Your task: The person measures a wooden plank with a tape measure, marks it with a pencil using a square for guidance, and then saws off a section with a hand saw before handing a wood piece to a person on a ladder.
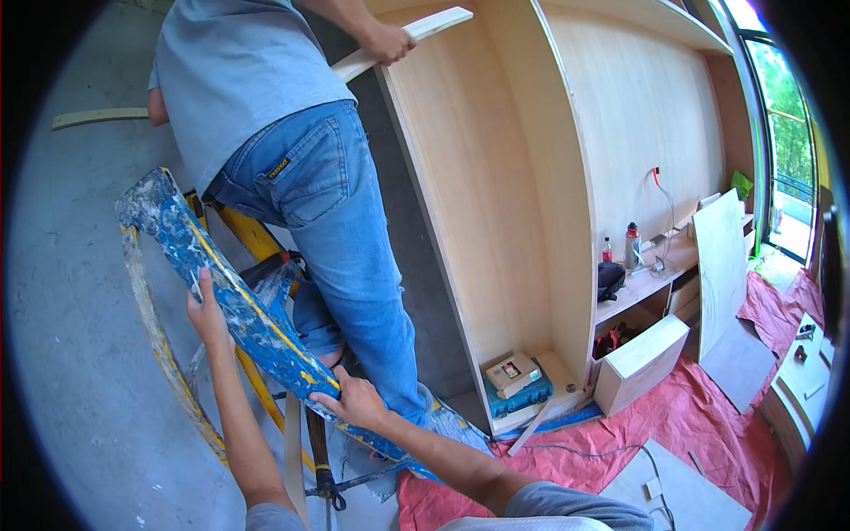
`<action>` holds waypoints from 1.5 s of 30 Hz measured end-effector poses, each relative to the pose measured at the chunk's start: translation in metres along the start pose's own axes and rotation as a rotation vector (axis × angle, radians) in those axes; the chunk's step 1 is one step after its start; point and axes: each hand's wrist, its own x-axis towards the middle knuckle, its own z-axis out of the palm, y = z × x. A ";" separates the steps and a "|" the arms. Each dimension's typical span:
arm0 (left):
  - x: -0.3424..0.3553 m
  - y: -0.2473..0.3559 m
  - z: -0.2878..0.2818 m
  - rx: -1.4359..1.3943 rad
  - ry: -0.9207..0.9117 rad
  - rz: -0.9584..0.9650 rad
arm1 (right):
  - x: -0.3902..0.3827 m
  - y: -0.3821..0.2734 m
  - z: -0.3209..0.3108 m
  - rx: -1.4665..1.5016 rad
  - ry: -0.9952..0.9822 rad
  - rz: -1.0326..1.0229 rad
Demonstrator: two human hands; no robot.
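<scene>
A long blue frame (232, 292), spattered with white paint and edged in yellow, runs slantwise from upper left to lower middle; it looks like a ladder or step bench. My left hand (209, 311) holds its left side, fingers along the edge. Farther down, my right hand (352, 400) grips the same blue length, partly curled over its edge. Just beyond, a co-worker in a grey shirt and jeans (341, 230) leans over the frame with their back to me. The co-worker's right hand (387, 42) holds a pale wooden strip (443, 21).
A tall plywood cabinet (478, 177) rises on the right, with a blue case (518, 396) at its foot. Bottles (632, 246) stand on a shelf. Red sheeting (567, 456) covers the floor, with boards (677, 487) and a cable on it. A hammer-like tool (324, 469) hangs near my right forearm.
</scene>
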 end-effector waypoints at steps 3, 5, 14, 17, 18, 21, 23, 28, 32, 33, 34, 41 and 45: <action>0.000 0.001 0.000 0.002 -0.006 0.001 | 0.000 -0.001 -0.001 0.002 -0.010 0.006; 0.002 -0.001 -0.002 0.003 -0.016 -0.002 | 0.000 0.000 -0.001 0.004 -0.007 0.000; 0.001 -0.003 -0.002 -0.026 -0.027 -0.003 | -0.001 -0.001 -0.001 -0.032 -0.008 0.007; 0.000 0.004 0.000 -0.016 -0.006 0.006 | 0.000 -0.006 -0.005 -0.035 -0.008 0.012; -0.001 0.004 0.001 -0.021 -0.006 0.000 | 0.000 -0.004 -0.003 -0.033 -0.002 0.007; -0.003 0.003 0.001 -0.033 -0.012 -0.006 | -0.001 0.000 0.000 -0.028 0.004 0.003; -0.002 0.000 0.000 -0.037 -0.022 0.006 | 0.000 0.000 0.000 -0.026 -0.002 0.010; -0.002 0.002 0.000 -0.046 -0.023 -0.001 | 0.001 -0.003 0.000 -0.029 -0.006 0.014; -0.004 0.006 0.001 -0.031 -0.015 -0.003 | 0.001 -0.003 0.001 -0.022 -0.016 0.021; -0.004 0.006 0.001 -0.028 -0.016 -0.004 | 0.001 -0.002 0.001 -0.023 -0.012 0.020; -0.004 0.005 0.001 -0.026 -0.017 -0.006 | 0.001 -0.002 0.001 -0.024 -0.008 0.019; -0.003 0.005 0.000 -0.052 -0.025 -0.002 | 0.000 -0.005 -0.001 -0.005 -0.014 0.024; -0.007 0.008 0.004 -0.068 -0.015 -0.005 | -0.001 -0.003 -0.002 -0.012 -0.009 0.021</action>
